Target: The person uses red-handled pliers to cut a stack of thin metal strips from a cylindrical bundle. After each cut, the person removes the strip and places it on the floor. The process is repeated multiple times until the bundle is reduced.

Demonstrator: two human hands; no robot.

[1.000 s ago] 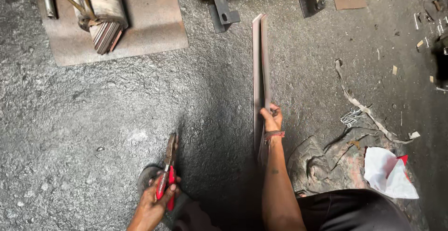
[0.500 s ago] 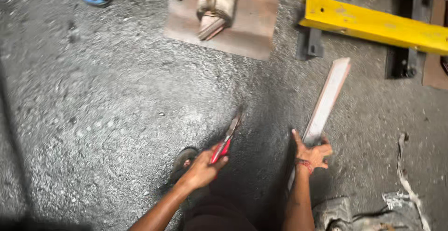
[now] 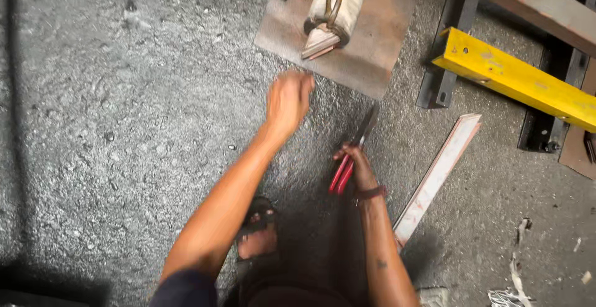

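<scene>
The right hand [image 3: 355,161] is closed around the red handles of a pair of metal shears [image 3: 352,152], whose dark blades point to the far side, over the grey concrete floor [image 3: 124,127]. The left hand [image 3: 287,99] is clenched into a loose fist and holds nothing; it is raised near the edge of a flat rusty steel plate [image 3: 366,52]. A long pale metal strip [image 3: 437,173] lies on the floor just right of the right hand. A yellow steel beam [image 3: 515,80] lies far right.
</scene>
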